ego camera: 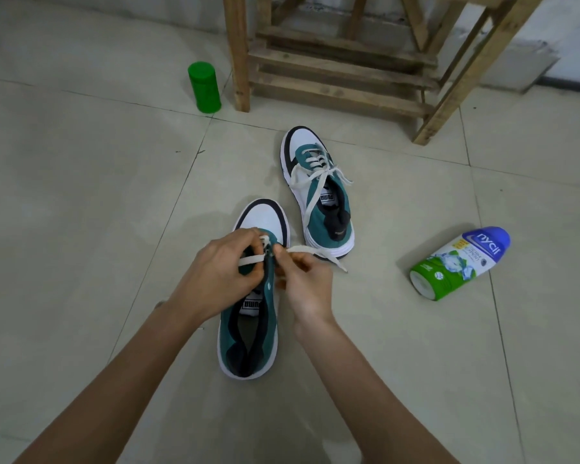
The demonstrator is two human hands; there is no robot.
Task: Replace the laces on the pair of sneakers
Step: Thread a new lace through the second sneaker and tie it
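Two low-top fabric sneakers in teal, white and black sit on the pale tiled floor (81, 202). The near sneaker (248, 333) is dead centre with its toe at 12 o'clock. The far sneaker (318, 195) is just beside it at 1 o'clock, already laced and loosely bowed.

Both hands are close together over the near sneaker's eyelet rows. The left hand (225, 272) curls over the 9 o'clock side, fingers clamped on a strand of the flat white woven lace (303, 251). The right hand (307, 283) pinches the same lace on the 3 o'clock side. The free end trails toward 3 o'clock, its tip near the far sneaker's heel.

Handling, as a judgement:
- **Lace:** light, limp and quick to twist. Grip close to the tip for threading, or it will likely buckle.
- **Sneaker:** light, with a soft upper and a firm sole. It probably slides on smooth tile when the lace is tugged, so brace it at the eyelet row.

Room:
- Most free floor lies toward 9 and 6 o'clock.
- The green cylindrical plastic canister (204, 87) stands upright at 11 o'clock, well apart.
- The wooden slatted stool frame (332, 82) is at 12 o'clock, beyond the far sneaker.
- The white, green and blue powder bottle (459, 262) lies on its side at 3 o'clock and may roll if knocked.
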